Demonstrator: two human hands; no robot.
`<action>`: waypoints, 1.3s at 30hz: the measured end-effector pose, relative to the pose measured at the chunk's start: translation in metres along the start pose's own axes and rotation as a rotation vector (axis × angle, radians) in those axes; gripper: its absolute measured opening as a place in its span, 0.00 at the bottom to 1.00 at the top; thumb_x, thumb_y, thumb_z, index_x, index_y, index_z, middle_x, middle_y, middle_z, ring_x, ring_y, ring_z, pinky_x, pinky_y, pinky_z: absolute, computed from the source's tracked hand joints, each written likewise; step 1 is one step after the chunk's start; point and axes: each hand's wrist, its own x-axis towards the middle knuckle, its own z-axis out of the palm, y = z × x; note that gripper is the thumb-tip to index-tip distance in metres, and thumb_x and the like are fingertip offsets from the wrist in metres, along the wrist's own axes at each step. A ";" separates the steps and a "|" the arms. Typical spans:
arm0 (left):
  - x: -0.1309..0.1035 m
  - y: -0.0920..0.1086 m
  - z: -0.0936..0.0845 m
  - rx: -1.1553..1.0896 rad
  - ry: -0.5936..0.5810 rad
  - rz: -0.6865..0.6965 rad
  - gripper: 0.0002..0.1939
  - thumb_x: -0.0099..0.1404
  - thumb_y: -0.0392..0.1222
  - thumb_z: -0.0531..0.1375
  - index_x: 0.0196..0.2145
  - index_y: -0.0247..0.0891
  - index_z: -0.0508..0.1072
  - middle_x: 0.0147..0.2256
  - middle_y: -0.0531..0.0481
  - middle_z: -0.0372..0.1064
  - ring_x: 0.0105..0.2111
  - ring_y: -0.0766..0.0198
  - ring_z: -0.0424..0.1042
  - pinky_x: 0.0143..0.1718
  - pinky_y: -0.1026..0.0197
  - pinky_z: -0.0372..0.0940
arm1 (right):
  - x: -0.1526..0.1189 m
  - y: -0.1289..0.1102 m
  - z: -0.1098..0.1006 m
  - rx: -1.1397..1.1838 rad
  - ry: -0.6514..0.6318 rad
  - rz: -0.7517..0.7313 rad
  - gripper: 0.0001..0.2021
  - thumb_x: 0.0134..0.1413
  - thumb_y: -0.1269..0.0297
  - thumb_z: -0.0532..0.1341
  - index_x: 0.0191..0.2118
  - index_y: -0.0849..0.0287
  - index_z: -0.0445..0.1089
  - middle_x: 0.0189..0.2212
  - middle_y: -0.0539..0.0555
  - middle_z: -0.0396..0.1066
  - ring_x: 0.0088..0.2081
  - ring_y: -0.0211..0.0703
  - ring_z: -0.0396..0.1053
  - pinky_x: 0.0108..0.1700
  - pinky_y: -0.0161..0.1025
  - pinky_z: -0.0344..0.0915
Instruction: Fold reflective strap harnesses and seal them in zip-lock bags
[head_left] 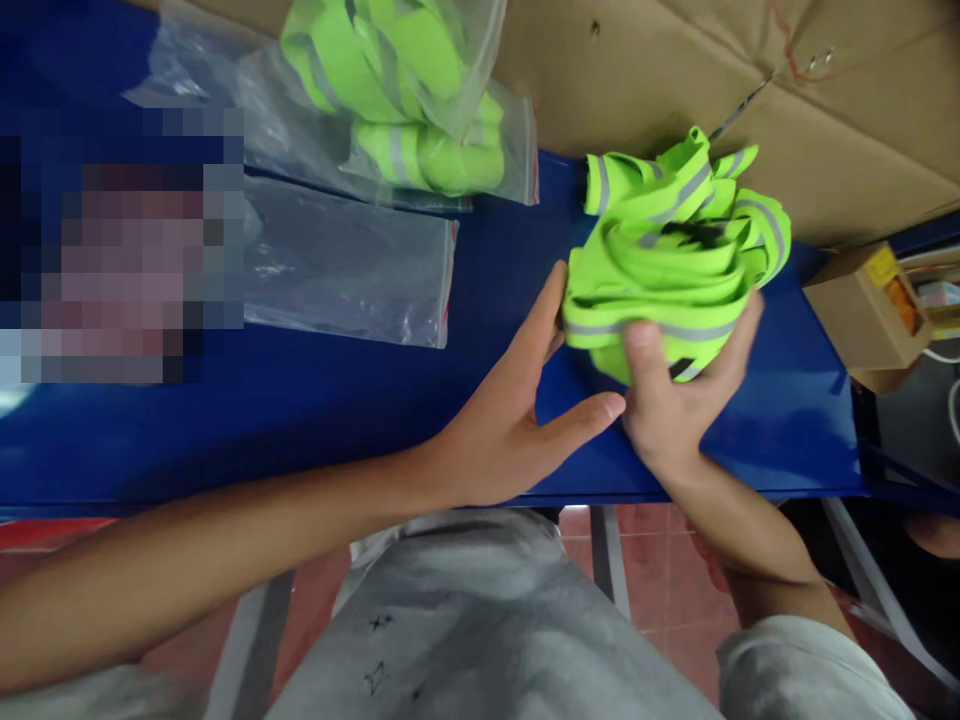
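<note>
A folded bundle of neon green reflective strap point(660, 300), with grey stripes and small black parts, is above the right part of the blue table. My right hand point(679, 400) grips its near right side, thumb on the front and fingers around the right edge. On the left, my left hand point(517, 420) is stretched out, its thumb spread away; the fingertips are at the bundle's left edge, partly out of sight. More loops of the same strap point(765, 235) lie behind the bundle.
Clear zip bags packed with green straps point(427, 155) lie at the back, beside a flat clear bag point(352, 265). Brown cardboard point(862, 130) borders the table's far side. A small carton point(862, 305) stands at right. A blurred-out patch point(127, 250) covers the left.
</note>
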 end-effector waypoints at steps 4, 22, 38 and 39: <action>0.014 -0.009 -0.011 -0.249 -0.020 0.003 0.49 0.61 0.41 0.73 0.72 0.44 0.52 0.75 0.40 0.50 0.74 0.46 0.55 0.75 0.44 0.57 | -0.015 0.013 0.008 0.120 -0.135 0.097 0.27 0.63 0.42 0.67 0.61 0.48 0.68 0.55 0.56 0.75 0.57 0.56 0.75 0.63 0.56 0.73; 0.017 -0.012 -0.015 -0.139 0.046 0.077 0.38 0.67 0.60 0.69 0.66 0.41 0.62 0.65 0.38 0.68 0.65 0.48 0.70 0.66 0.48 0.68 | 0.004 0.008 -0.004 -0.129 -0.314 -0.136 0.28 0.70 0.42 0.59 0.68 0.46 0.62 0.66 0.59 0.65 0.71 0.62 0.62 0.72 0.65 0.63; 0.013 -0.016 -0.008 -0.233 0.127 0.063 0.33 0.68 0.56 0.69 0.64 0.46 0.63 0.63 0.43 0.67 0.65 0.49 0.67 0.68 0.44 0.65 | 0.002 0.012 0.004 -0.061 -0.222 -0.121 0.24 0.67 0.41 0.62 0.58 0.52 0.69 0.53 0.57 0.76 0.53 0.54 0.76 0.55 0.55 0.76; 0.013 -0.017 -0.010 -0.218 0.117 0.078 0.32 0.68 0.56 0.69 0.63 0.46 0.62 0.62 0.44 0.68 0.65 0.50 0.68 0.68 0.45 0.66 | 0.002 0.012 0.004 -0.038 -0.252 -0.109 0.25 0.68 0.40 0.61 0.59 0.51 0.69 0.55 0.57 0.75 0.55 0.54 0.75 0.57 0.55 0.76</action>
